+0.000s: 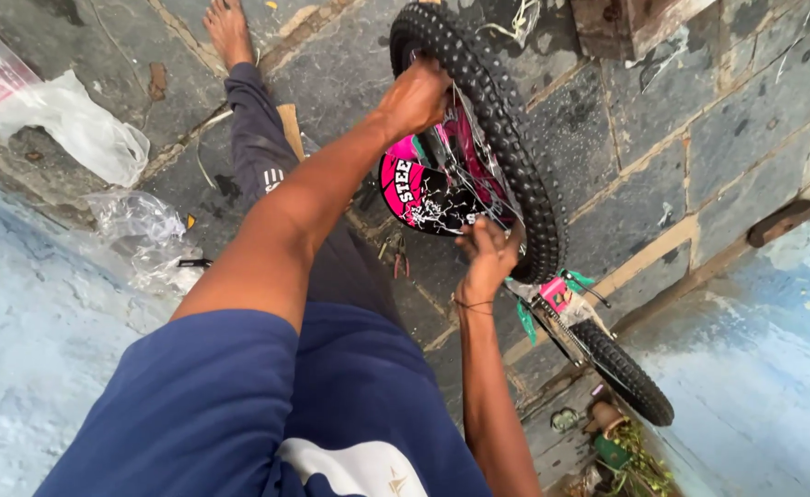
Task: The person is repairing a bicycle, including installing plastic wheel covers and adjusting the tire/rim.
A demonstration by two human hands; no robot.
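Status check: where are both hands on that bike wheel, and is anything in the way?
Left hand grips knobby front tyre. Right hand at pink disc in the spokes. Pliers on floor, apart.

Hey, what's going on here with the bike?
A person in a navy shirt is working on a small pink bicycle on a stone-paved floor. The left hand grips the knobby front tyre near its top, while the right hand is at the wheel's lower edge, on clear plastic wrapping over the spokes. The rear wheel sits lower right. Pliers and loose plastic bags lie on the floor nearby.
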